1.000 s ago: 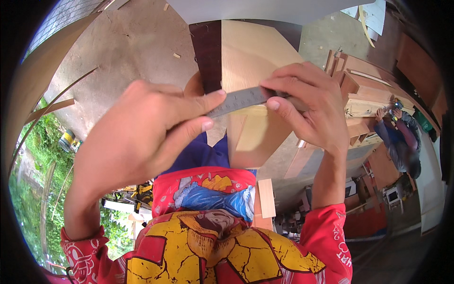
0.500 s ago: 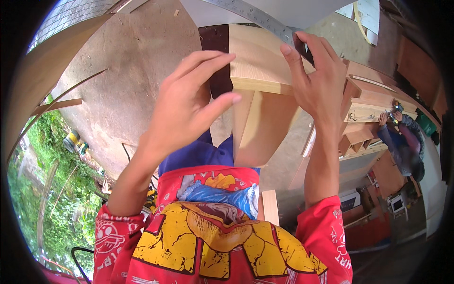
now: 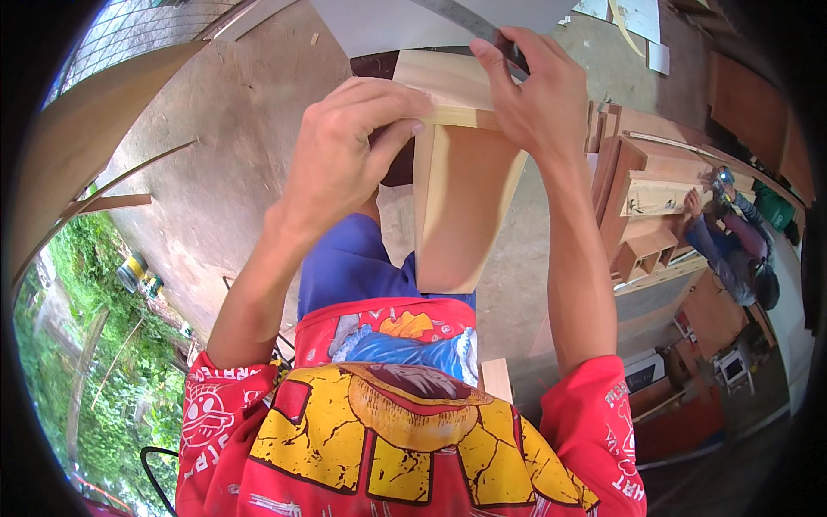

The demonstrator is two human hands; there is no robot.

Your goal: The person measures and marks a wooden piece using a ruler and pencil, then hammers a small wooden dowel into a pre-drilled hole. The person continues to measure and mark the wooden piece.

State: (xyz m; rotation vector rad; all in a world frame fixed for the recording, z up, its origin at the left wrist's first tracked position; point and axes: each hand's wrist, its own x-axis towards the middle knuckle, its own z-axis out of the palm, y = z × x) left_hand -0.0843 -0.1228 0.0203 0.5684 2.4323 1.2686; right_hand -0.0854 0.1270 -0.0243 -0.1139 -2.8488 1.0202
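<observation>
A pale wooden box with an open side stands before my knees, its top panel reaching away from me. My left hand is closed at the box's near left corner, fingertips over the top panel's edge and thumb just below. The fingertips are slightly blurred. My right hand grips the dark stock of a metal try square between thumb and fingers above the box's right side. The square's long blade runs toward the upper left, and its far end is cut off.
A white panel lies beyond the box. At the right, a person holds a power tool over wooden cabinet parts. A yellow and green tool lies at the left near plants, below a thin wooden strip.
My left hand has gone from spread fingers to closed at the box's corner. My right hand has moved left and away from me with the try square.
</observation>
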